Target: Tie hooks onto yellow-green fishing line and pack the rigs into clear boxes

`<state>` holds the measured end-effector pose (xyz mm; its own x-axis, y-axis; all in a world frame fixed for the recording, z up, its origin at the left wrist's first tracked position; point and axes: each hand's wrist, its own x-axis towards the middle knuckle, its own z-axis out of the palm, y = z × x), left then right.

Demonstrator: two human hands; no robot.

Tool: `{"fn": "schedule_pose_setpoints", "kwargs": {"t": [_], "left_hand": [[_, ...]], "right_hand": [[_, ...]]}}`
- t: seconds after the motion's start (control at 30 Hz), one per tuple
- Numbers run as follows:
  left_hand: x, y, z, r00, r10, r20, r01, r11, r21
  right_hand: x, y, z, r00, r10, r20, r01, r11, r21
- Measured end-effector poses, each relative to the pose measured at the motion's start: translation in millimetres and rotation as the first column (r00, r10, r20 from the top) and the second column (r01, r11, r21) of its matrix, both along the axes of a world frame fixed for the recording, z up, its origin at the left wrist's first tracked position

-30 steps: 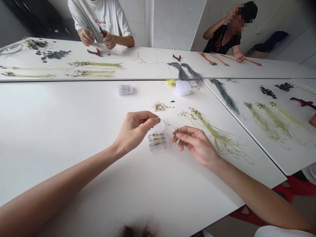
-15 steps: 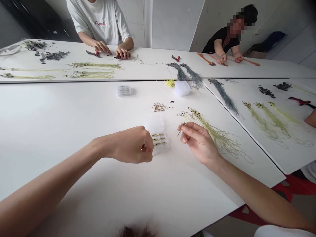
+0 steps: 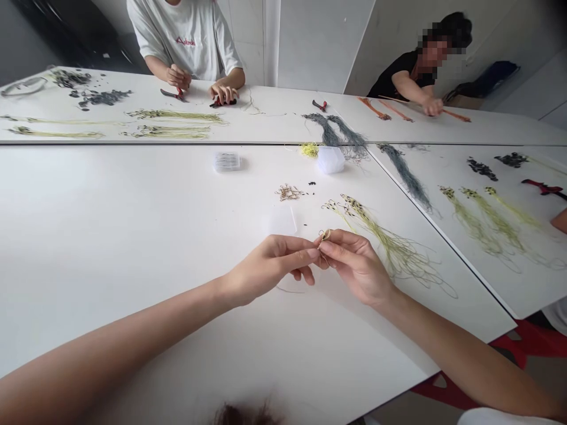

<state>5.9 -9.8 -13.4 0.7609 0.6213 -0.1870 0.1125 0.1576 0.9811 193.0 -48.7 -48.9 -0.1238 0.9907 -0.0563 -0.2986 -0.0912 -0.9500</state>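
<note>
My right hand is closed in a pinch on a small fishing rig, a hook with coiled yellow-green line. My left hand meets it from the left, thumb and forefinger pinched on the same rig; the exact part is hidden by the fingers. Behind my left hand stands the raised clear lid of a plastic box whose compartments are covered by that hand. Right of my hands lies a bundle of tied fishing hooks with long yellow-green lines trailing towards the right.
Beyond the box lie a pile of loose bronze hooks and tiny black beads. Two clear boxes, one closed and one whitish, stand farther back. Grey-blue line bundles lie to the right. Two co-workers sit across the white table.
My left hand has turned from a fist above the box and moved right to meet my right hand at the rig. The line there is now coiled. Across the table, co-workers' hands have shifted.
</note>
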Motion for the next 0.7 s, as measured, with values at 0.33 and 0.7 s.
{"fn": "schedule_pose_setpoints", "kwargs": {"t": [0.33,0.7], "left_hand": [[3.8,-6.6,-11.9,0.993,0.098,0.072,-0.097,0.995,-0.014],[5.1,-11.4,-14.7,0.986,0.164,0.033,-0.167,0.977,0.134]], "right_hand": [[-1.0,-1.9,-0.3,0.999,0.033,0.007,-0.033,0.999,-0.023],[-5.2,-0.2,-6.4,0.999,0.012,-0.049,-0.016,0.997,-0.081]]}}
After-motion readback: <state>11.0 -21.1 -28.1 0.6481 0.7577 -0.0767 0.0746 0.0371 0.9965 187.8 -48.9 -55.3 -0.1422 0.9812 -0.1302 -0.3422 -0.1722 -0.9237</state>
